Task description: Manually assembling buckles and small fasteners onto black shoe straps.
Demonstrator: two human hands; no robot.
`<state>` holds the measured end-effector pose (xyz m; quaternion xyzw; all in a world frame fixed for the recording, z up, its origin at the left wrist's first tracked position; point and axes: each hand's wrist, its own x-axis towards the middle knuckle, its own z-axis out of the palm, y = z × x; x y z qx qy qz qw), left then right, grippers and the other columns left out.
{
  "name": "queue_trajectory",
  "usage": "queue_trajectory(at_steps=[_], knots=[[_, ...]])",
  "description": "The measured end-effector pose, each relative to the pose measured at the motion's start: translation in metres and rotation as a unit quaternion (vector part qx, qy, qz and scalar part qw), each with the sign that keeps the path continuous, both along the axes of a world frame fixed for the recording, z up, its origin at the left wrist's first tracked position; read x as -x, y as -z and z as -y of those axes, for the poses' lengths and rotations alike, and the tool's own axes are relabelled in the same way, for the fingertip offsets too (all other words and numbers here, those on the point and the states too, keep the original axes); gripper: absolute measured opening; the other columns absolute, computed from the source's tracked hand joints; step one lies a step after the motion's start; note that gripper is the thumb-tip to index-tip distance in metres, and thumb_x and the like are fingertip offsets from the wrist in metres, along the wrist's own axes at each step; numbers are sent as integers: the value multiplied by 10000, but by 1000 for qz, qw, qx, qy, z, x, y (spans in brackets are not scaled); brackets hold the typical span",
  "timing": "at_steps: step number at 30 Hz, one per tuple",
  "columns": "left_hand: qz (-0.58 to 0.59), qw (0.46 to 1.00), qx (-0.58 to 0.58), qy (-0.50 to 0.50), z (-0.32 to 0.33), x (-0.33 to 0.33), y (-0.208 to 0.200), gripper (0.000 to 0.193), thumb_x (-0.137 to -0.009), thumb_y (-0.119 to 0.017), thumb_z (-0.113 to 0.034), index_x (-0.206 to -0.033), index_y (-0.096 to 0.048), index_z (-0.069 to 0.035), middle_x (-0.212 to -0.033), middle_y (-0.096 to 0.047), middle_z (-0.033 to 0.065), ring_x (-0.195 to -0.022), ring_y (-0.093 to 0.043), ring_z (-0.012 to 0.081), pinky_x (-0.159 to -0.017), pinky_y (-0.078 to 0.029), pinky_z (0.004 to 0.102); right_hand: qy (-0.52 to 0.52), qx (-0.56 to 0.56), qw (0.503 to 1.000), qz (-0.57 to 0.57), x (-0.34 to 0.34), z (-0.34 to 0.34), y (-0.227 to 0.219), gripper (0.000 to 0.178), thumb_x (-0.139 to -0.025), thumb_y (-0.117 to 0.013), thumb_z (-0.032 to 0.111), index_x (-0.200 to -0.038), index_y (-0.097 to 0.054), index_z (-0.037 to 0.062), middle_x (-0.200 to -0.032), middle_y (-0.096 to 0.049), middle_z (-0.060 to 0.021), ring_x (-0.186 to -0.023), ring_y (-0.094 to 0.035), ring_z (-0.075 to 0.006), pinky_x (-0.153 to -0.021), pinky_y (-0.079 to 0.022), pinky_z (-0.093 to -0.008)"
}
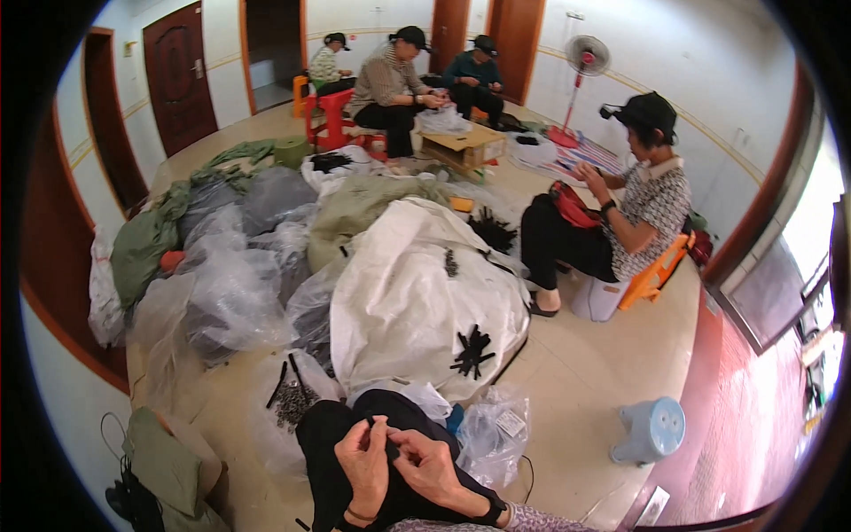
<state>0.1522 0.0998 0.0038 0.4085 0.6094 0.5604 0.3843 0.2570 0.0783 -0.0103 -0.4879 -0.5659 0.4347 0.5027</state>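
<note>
White sheet: a large, rumpled white woven-plastic sheet (403, 293) is covering a mound just beyond the knees.
Lap: black trousers (321, 448) are lying under both hands; a dropped dark piece could be getting lost against the cloth.
Pellet bag: a clear, thin plastic bag (324, 377) is sitting on the floor beside the left knee; a knee bumping it could be spilling its contents.
Hands: the left hand (362, 465) and right hand (427, 465) are pinching with thumb and forefinger, almost meeting above the lap.
Strip pile: short black strips (473, 351) are resting on the sheet's near slope; a tug on it could be sending them sliding.
Pellets: small grey, metallic-looking pieces (294, 408) are filling the bag.
Pinched piece: something tiny is perhaps sitting between the fingertips; its form is staying unclear.
</note>
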Motion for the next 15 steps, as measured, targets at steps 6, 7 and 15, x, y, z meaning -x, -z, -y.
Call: queue_trajectory(at_steps=[6,7,15], knots=[[154,987,36,4,-2,-15,0,141,-912,-633,-94,-841,-650,26,-675,-579,-20,-619,-490,25,-537,-343,197,11,-30,998,50,0,-3,12,351,-763,-639,-10,-1112,-607,-2,-639,-569,-115,-498,-554,-197,-496,-442,-299],[150,988,24,-11,-2,-18,-1,158,-914,-632,-97,-811,-631,23,-656,-559,-29,-601,-470,23,-523,-333,204,16,-27,998,50,0,-3,13,351,-763,-639,-10,-1112,-607,-2,-639,-569,-115,-498,-554,-197,-496,-442,-299],[-1,1000,17,-13,-1,-10,16,342,-904,-660,-146,-639,-500,-1,-586,-436,-56,-553,-338,23,-472,-263,240,8,-41,997,68,-3,-2,10,390,-766,-633,-10,-1154,-596,14,-630,-567,-119,-523,-591,-241,-505,-459,-327]])
